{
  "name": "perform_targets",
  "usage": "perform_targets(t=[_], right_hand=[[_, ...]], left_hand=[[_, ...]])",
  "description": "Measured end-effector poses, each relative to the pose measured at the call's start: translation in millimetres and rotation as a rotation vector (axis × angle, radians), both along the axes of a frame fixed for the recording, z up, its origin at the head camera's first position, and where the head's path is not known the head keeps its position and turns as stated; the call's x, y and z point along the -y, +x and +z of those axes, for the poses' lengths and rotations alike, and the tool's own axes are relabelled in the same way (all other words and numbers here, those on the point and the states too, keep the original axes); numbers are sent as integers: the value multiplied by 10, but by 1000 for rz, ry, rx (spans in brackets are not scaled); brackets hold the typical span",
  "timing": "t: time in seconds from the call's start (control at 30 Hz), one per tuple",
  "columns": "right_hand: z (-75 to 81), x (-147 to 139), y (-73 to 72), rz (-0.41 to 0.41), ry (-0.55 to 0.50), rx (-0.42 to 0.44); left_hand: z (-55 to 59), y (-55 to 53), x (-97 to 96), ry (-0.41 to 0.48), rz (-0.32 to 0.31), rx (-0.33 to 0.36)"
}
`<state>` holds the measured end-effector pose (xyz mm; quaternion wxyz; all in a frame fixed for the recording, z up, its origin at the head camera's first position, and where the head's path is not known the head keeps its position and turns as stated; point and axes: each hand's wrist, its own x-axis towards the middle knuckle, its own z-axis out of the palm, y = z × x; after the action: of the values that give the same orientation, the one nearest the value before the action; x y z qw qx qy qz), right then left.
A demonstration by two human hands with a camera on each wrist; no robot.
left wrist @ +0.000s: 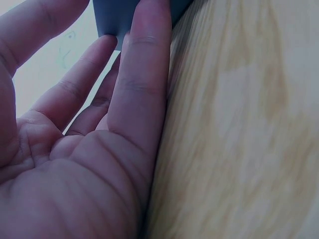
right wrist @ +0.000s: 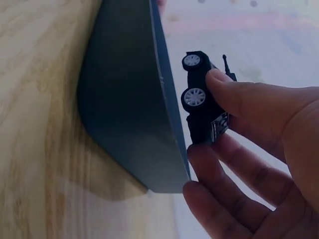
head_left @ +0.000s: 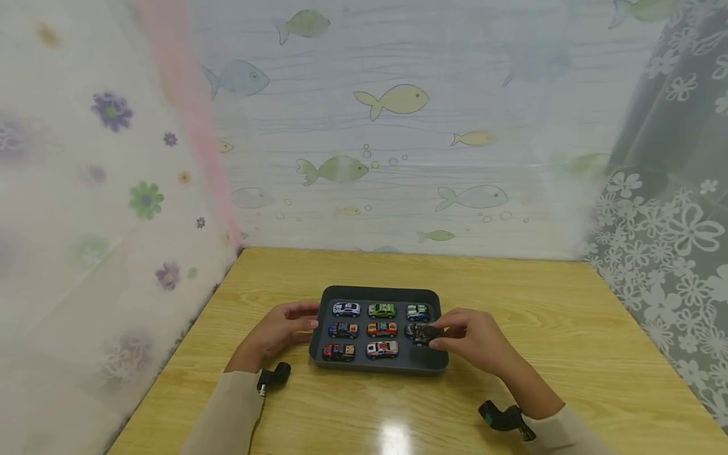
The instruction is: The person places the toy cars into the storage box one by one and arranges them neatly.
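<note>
A dark grey tray (head_left: 375,366) lies on the table with rows of small toy cars in it. Among them are a white car (head_left: 346,309), a green car (head_left: 382,310) and a red and yellow car (head_left: 382,329). My right hand (head_left: 478,338) pinches a black toy car (right wrist: 199,94) between thumb and fingers. It is above the tray's right side, partly covering another car in the middle row. At the tray's left wall, my left hand (head_left: 284,332) touches the side with its fingers extended, as the left wrist view shows.
The wooden table (head_left: 318,411) reaches back to a fish-print curtain (head_left: 364,208). Flower-print sheets hang to the left and right. Small black wrist cameras sit at both sleeves, the left one (head_left: 274,376) close to the tabletop.
</note>
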<state>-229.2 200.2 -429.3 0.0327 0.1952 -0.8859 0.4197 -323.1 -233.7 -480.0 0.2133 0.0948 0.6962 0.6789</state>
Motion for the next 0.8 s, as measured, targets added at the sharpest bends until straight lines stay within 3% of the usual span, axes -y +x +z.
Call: perform_targets(t=[0.47,0.8], right_hand=[[-54,167,-42,-83,169,-58],[-116,215,-64,-62,272,-145]], left_hand=[[-4,2,-7,3,7,2],[11,15,-14,6,-1,-5]])
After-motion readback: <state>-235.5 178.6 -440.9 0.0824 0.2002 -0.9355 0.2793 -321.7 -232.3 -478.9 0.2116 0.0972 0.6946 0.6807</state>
